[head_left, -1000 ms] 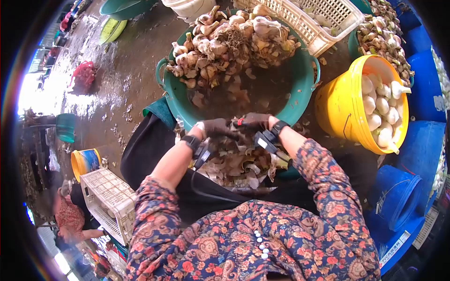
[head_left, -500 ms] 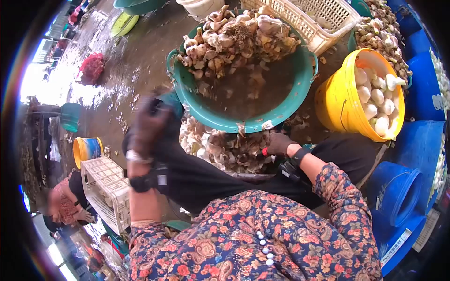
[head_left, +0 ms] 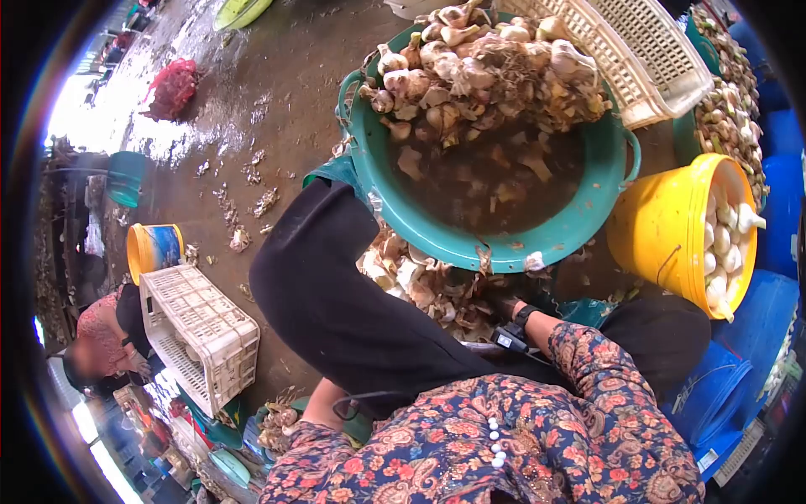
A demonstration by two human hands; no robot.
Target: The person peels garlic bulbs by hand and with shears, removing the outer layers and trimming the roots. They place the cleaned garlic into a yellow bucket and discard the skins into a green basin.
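Note:
My right hand [head_left: 504,306], in a dark glove, is low over the heap of garlic skins [head_left: 437,294] between my legs. Its fingers are lost in shadow, so what they hold cannot be seen. Of my left arm only the bare forearm [head_left: 326,405] shows, beside my thigh; the hand is hidden behind my leg. In front of me stands a green tub [head_left: 495,259] of murky brown water. Unpeeled garlic bulbs [head_left: 470,71] are piled along its far side, and loose skins float in the water.
A yellow bucket [head_left: 651,239] of peeled white garlic stands right of the tub, near blue barrels [head_left: 760,311]. A cream crate [head_left: 621,63] is behind the tub. At left are a white crate [head_left: 201,328], a red net bag [head_left: 172,88] and another person [head_left: 105,332].
My left hand has swung down from beside the tub and out of sight behind my leg. My right hand stays at the skins; a red piece seen by its fingers earlier no longer shows.

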